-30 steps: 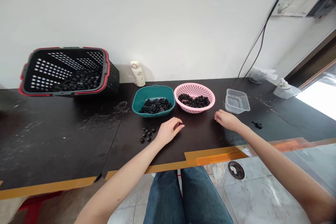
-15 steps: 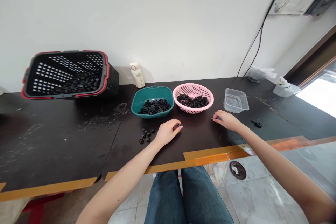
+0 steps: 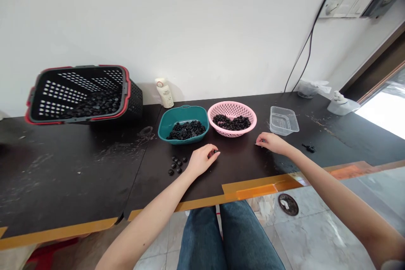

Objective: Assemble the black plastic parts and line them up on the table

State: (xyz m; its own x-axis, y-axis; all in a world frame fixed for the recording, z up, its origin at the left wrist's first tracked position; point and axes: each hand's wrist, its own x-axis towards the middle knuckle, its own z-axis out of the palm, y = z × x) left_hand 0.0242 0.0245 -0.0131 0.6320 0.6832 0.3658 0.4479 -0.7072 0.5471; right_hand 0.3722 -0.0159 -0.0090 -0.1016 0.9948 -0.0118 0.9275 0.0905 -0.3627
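My left hand [image 3: 202, 159] rests low over the dark table, its thumb and fingers closed on a small round black piece [image 3: 215, 151]. To its left, several loose black round pieces [image 3: 179, 163] lie on the tabletop. My right hand [image 3: 268, 141] is near the table surface, fingers pinched together; a bit of something small and dark shows at the fingertips, too small to name. Behind my left hand stands a teal basin [image 3: 164, 131] with black pieces in it. A pink colander [image 3: 232, 133] beside it also holds small black parts.
A black basket with red handles [image 3: 134, 99] holds many black pieces at the left. A white bottle [image 3: 165, 94] stands by the wall. At the right are a clear plastic tub [image 3: 284, 121], a small black heap [image 3: 309, 148] and a pump bottle [image 3: 341, 104]. Tape [image 3: 202, 202] lines the table's front edge.
The view has shifted slightly. Both hands stay in nearly the same places and poses, with the black piece still in my left hand.
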